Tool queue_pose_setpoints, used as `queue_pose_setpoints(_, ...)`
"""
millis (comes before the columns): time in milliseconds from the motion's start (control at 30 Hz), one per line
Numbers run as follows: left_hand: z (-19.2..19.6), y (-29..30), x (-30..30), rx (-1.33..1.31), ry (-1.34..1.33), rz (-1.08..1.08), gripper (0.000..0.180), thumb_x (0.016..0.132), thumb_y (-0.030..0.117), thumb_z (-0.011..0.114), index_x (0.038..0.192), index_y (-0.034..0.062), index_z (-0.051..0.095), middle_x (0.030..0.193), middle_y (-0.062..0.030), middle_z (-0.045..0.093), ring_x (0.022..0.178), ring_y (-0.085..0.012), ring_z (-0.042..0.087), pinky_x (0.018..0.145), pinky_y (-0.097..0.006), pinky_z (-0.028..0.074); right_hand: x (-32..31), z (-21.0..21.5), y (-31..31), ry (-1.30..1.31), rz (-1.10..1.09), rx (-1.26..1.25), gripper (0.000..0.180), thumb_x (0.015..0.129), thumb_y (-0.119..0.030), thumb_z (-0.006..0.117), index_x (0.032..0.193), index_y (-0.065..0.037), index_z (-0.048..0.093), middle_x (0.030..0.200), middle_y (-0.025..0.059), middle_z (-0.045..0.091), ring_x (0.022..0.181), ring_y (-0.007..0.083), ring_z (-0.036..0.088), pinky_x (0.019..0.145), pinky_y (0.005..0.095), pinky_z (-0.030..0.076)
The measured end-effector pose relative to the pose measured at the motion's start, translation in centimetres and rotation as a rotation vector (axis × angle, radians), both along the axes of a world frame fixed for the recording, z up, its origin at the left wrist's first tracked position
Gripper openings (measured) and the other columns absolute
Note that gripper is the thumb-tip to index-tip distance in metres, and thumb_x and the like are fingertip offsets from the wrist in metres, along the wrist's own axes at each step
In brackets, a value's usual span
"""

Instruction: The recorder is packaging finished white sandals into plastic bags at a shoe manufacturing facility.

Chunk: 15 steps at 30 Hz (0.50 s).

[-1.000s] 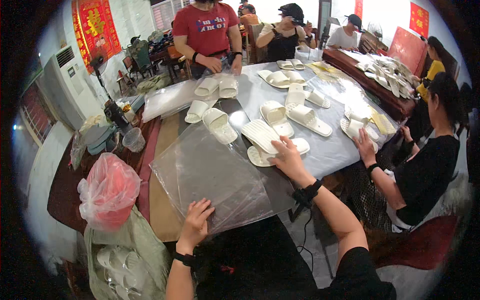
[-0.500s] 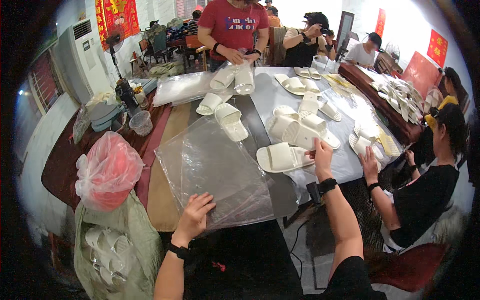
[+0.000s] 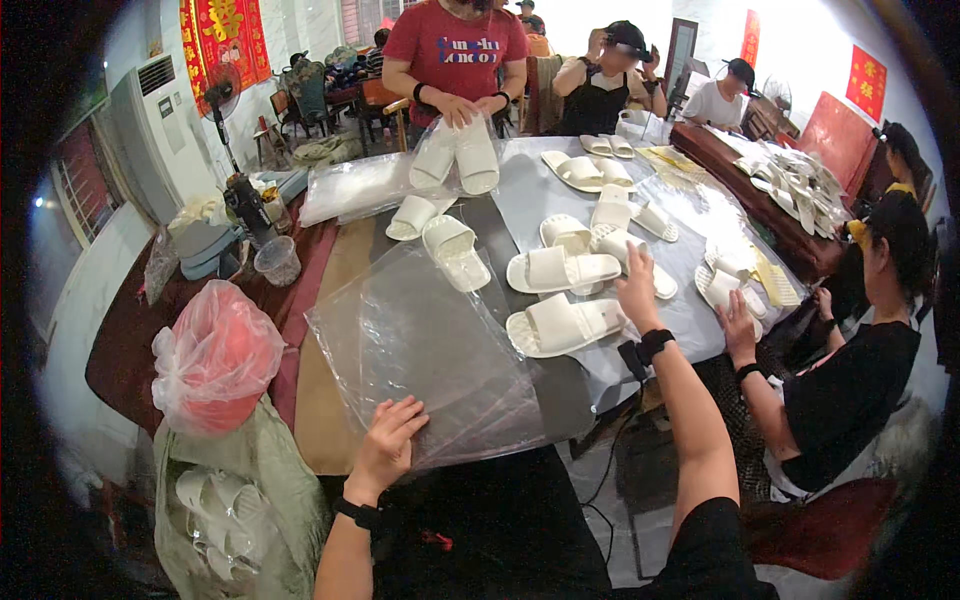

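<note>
Two slippers are being shown side by side at the front of the group, the farther slipper (image 3: 545,270) and the nearer slipper (image 3: 560,324), both lying on the tabletop (image 3: 318,410) with their banded ends toward the left. Both are looking creamy white, with a broad smooth band across the foot and a textured footbed being left uncovered behind it. More white slippers (image 3: 458,255) are being spread over the dark and pale coverings around them.

The right hand (image 3: 640,295) is being held at the right ends of these two slippers; whether its grip is clamped on either one cannot be told. The left hand (image 3: 397,432) is being rested palm down on clear plastic bags (image 3: 425,335), with its grip unclosed and nothing pinched. Across the tabletop, a bagged pair of slippers (image 3: 455,160) is being handled by a person in a red shirt (image 3: 458,50).

Compared with half a second ago, two slippers are now being seen lined up where a single one was lying crosswise at the front. The right hand's fingers, then bent in by that slipper, are now being stretched forward. The left hand is being kept in the same place on the bags.
</note>
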<state>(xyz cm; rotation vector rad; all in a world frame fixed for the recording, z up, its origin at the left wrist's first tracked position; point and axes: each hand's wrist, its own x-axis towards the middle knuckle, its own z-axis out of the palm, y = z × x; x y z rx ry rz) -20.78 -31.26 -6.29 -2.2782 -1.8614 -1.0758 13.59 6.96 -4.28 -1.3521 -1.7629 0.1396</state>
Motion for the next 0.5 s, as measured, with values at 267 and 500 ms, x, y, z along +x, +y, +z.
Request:
queue_pose_setpoints(267,0.3,0.0,0.2,-0.012,0.042,-0.013,0.040,0.079,-0.010,0.059,0.115,0.0041,0.071,0.131,-0.0130,0.067,0.130,-0.0321,0.059,0.114,-0.051,0.040,-2.7,-0.6,-1.4,-0.117,0.829,-0.254,0.021,0.075,0.005,0.066,0.090,-0.008,0.059,0.130,0.0091,0.066,0.124,0.0374,0.058,0.104,0.0505,0.042)
queue_pose_setpoints(500,0.0,0.1,-0.2,-0.012,0.038,-0.039,0.045,0.078,-0.010,0.060,0.119,0.0051,0.069,0.134,-0.0122,0.065,0.133,-0.0309,0.056,0.116,-0.051,0.038,-2.7,-1.2,-2.2,-0.128,0.847,-0.208,0.021,0.077,-0.001,0.072,0.094,-0.014,0.072,0.134,0.0066,0.066,0.124,0.0328,0.059,0.107,0.0524,0.040)
